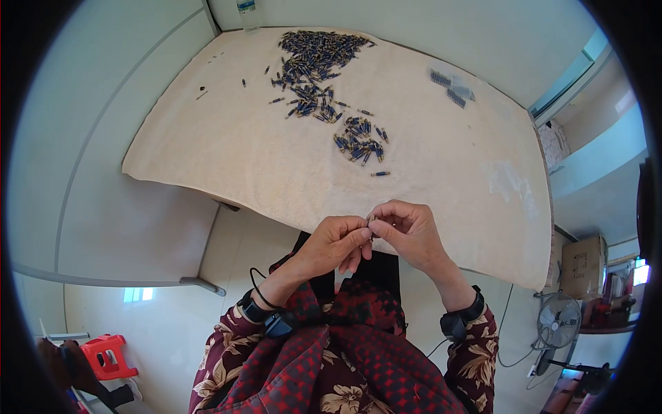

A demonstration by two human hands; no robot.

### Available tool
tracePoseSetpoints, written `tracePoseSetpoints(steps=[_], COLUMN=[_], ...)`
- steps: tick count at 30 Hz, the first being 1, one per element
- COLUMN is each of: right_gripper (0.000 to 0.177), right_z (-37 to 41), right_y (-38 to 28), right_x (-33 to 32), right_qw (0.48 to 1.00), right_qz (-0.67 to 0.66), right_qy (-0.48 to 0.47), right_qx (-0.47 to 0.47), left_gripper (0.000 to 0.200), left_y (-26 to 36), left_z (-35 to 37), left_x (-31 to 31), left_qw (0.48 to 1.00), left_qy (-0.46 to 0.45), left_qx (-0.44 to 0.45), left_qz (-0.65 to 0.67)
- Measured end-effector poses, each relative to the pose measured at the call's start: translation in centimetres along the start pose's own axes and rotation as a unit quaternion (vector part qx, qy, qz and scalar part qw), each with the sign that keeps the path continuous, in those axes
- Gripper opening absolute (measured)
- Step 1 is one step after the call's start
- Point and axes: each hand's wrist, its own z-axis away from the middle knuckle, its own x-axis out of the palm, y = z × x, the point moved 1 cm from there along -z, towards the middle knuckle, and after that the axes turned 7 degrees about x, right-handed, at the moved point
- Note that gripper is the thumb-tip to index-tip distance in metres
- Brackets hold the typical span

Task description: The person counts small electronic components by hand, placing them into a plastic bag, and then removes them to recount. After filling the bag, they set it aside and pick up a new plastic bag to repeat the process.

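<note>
My left hand [332, 243] and my right hand [412, 234] meet at the table's near edge, thumbs and fingers pinched together. Between the fingertips shows a bit of a small brass-coloured piece [373, 219], mostly hidden by the fingers. Just beyond them, a single dark blue cylinder with brass-coloured ends [380, 174] lies on the cream cloth [234, 148]. Farther back is a small cluster of the same cylinders [360, 143]. A large heap of them [317, 58] spreads across the far side.
Clear plastic packs with dark grey rows [452, 88] lie at the back right. A clear bottle [248, 14] stands behind the far left edge. Tiny dark bits [203, 89] are on the left. On the floor are a red stool [109, 357], a fan [558, 321] and a cardboard box [583, 268].
</note>
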Motion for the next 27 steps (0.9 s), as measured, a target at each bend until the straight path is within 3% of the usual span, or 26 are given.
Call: tracePoseSetpoints(steps=[6,13,21,27], right_gripper=[0.014,0.015,0.015,0.013], right_z=[-0.1,0.1,1.2,3.3], right_y=[1.1,1.2,0.7,1.6], right_x=[-0.2,-0.8,-2.4,-3.2], right_qw=[0.996,0.999,0.999,0.995], right_qz=[-0.082,-0.028,0.017,0.036], right_qy=[0.017,0.029,-0.021,-0.051], right_qx=[-0.020,-0.015,0.022,0.074], left_gripper=[0.022,0.024,0.025,0.024], left_y=[-0.4,-0.5,-1.2,-1.7], left_z=[-0.3,-0.1,0.0,0.4], left_x=[0.2,-0.1,-0.4,0.8], left_qw=[0.999,0.998,0.997,0.982], left_qy=[0.002,-0.002,-0.063,-0.151], left_qx=[0.008,-0.024,-0.016,-0.093], left_qz=[-0.037,-0.050,-0.044,-0.069])
